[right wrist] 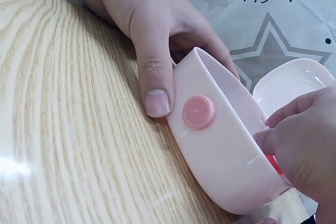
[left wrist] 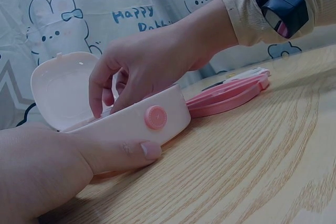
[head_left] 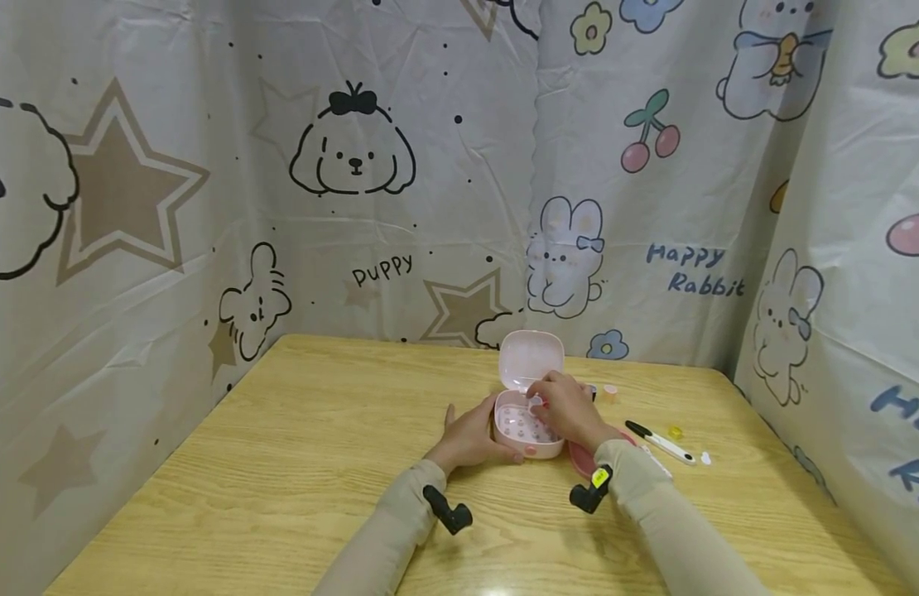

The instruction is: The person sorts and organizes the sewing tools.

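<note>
A pale pink box (head_left: 510,447) stands on the table, its lid (head_left: 530,356) raised at the back. Raised dots cover its floor, and a round pink button (left wrist: 156,117) sits on the front wall. My left hand (head_left: 470,434) grips the box at its left side, thumb along the lower front. From the right, my right hand (head_left: 570,407) reaches over the rim, fingers bent down inside. Something small and red (right wrist: 275,164) shows under these fingers in the right wrist view. I cannot tell whether the fingertips pinch it.
Right of the box, a pink oval item (head_left: 581,461) lies partly under my right forearm. Farther right are a black-and-white pen-like tool (head_left: 662,442), a small yellow piece (head_left: 676,432) and a white piece (head_left: 705,458). A small peach-coloured piece (head_left: 610,393) stands behind my right hand. Printed curtains surround the table.
</note>
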Action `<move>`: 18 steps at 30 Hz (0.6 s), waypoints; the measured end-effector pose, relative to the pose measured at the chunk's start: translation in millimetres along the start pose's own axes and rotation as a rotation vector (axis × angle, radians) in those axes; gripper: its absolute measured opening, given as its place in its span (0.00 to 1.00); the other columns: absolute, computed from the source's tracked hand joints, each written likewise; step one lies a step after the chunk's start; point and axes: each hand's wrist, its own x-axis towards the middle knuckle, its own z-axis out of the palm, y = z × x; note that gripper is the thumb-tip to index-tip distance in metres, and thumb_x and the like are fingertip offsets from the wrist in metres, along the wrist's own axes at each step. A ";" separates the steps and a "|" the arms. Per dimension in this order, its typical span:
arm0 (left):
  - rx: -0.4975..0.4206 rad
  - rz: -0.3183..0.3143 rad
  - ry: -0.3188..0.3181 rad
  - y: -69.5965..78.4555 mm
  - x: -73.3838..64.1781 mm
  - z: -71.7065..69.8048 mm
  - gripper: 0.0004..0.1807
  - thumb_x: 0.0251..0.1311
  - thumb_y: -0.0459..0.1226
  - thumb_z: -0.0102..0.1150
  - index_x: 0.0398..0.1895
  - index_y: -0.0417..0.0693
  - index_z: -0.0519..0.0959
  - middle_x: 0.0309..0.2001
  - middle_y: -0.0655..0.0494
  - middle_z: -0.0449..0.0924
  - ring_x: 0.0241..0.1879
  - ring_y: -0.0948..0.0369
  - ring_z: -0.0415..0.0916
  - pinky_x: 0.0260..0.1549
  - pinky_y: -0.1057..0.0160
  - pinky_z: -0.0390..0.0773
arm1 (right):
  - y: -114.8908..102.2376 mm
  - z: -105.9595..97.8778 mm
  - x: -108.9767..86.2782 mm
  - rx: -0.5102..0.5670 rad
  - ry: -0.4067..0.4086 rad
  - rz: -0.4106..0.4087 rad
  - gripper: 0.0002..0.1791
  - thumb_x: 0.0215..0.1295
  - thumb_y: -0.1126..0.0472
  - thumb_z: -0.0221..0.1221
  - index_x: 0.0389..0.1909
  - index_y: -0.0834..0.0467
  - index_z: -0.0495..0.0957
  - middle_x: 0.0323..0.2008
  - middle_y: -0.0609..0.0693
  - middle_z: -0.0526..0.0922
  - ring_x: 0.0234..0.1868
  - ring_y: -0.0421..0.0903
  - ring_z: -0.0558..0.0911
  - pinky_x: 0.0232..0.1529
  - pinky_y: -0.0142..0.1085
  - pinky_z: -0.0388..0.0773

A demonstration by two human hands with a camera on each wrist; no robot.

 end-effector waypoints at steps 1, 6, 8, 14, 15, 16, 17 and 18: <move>0.001 -0.001 -0.002 0.1 -0.1 -0.2 0.63 0.41 0.61 0.82 0.80 0.54 0.61 0.73 0.58 0.70 0.70 0.51 0.68 0.71 0.31 0.29 | -0.1 0.2 0.1 0.003 0.001 0.001 0.10 0.63 0.61 0.73 0.44 0.52 0.88 0.42 0.50 0.80 0.47 0.54 0.77 0.50 0.57 0.66; 0.004 -0.002 -0.005 -0.5 -0.1 1.2 0.63 0.41 0.62 0.82 0.80 0.54 0.60 0.73 0.58 0.70 0.70 0.52 0.68 0.71 0.31 0.30 | 0.7 1.1 -0.1 0.010 0.007 0.005 0.09 0.63 0.61 0.73 0.44 0.52 0.88 0.42 0.50 0.80 0.48 0.54 0.77 0.50 0.56 0.66; 0.002 -0.002 -0.006 -0.4 0.1 1.6 0.63 0.41 0.62 0.82 0.80 0.54 0.60 0.72 0.58 0.70 0.70 0.52 0.68 0.71 0.31 0.29 | 1.4 1.6 -0.5 0.009 0.007 0.005 0.10 0.63 0.62 0.72 0.45 0.52 0.88 0.42 0.50 0.80 0.48 0.54 0.77 0.50 0.56 0.66; -0.002 -0.006 -0.009 -0.7 0.8 1.7 0.63 0.41 0.62 0.82 0.80 0.54 0.60 0.73 0.57 0.70 0.70 0.51 0.68 0.71 0.31 0.29 | 2.9 2.2 -1.9 0.019 -0.001 0.005 0.10 0.64 0.62 0.72 0.45 0.52 0.88 0.43 0.50 0.80 0.49 0.54 0.76 0.50 0.56 0.66; -0.002 -0.006 -0.007 -0.9 0.8 1.8 0.63 0.41 0.62 0.82 0.80 0.54 0.60 0.73 0.57 0.70 0.70 0.51 0.68 0.71 0.31 0.29 | 3.1 2.4 -2.0 0.022 -0.002 0.005 0.10 0.64 0.63 0.72 0.45 0.52 0.88 0.43 0.50 0.80 0.49 0.54 0.76 0.50 0.56 0.66; -0.002 -0.007 -0.006 -1.0 0.7 1.8 0.63 0.41 0.62 0.82 0.80 0.54 0.61 0.73 0.57 0.70 0.70 0.51 0.68 0.71 0.31 0.28 | 3.4 2.5 -2.1 0.024 -0.004 0.003 0.10 0.64 0.63 0.72 0.45 0.52 0.88 0.43 0.50 0.79 0.49 0.54 0.76 0.50 0.55 0.66; 0.000 -0.007 -0.005 -1.2 0.7 2.0 0.63 0.41 0.61 0.82 0.80 0.54 0.61 0.73 0.57 0.70 0.70 0.50 0.68 0.70 0.30 0.29 | 3.8 2.6 -2.4 0.025 -0.003 0.000 0.10 0.64 0.63 0.72 0.45 0.52 0.88 0.43 0.50 0.79 0.49 0.54 0.76 0.50 0.55 0.66; 0.000 -0.006 -0.005 -1.1 0.8 2.1 0.63 0.41 0.61 0.82 0.80 0.54 0.60 0.73 0.57 0.70 0.70 0.50 0.68 0.70 0.30 0.29 | 4.2 2.8 -2.7 0.024 -0.001 -0.004 0.10 0.64 0.63 0.72 0.45 0.52 0.88 0.43 0.50 0.79 0.49 0.54 0.76 0.50 0.55 0.66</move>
